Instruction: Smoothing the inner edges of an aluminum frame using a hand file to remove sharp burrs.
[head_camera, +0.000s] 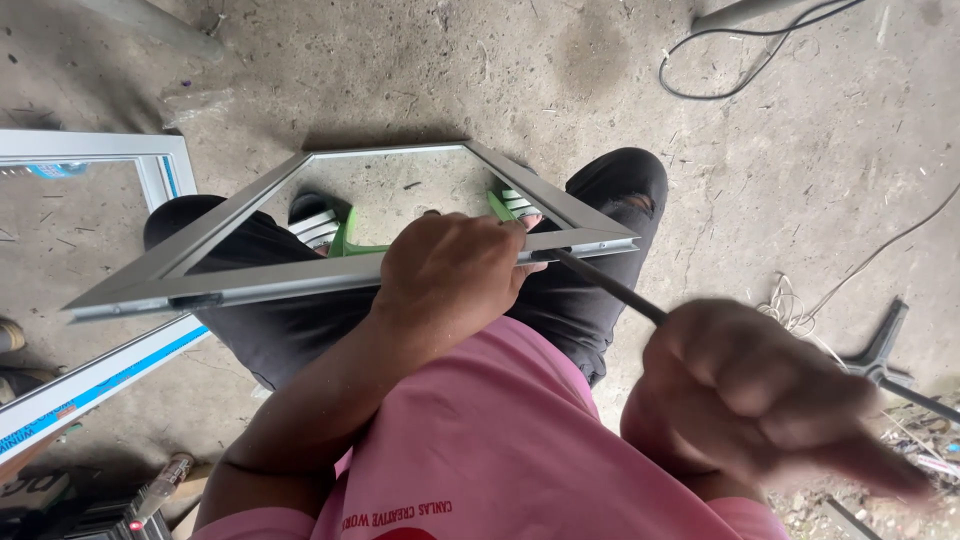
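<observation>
Fingers of the left hand (450, 275) are clamping a grey aluminium frame (350, 270) across the knees; the right hand (760, 400) is fisting a thin black rod (610, 288).

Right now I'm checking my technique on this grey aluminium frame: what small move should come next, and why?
Probably keep the left hand clamped on the grey aluminium frame and press the thin dark tool steadily into the right corner. Its tip already sits at that corner joint, the right hand is blurred with motion, and the frame rests only across the knees.
</observation>
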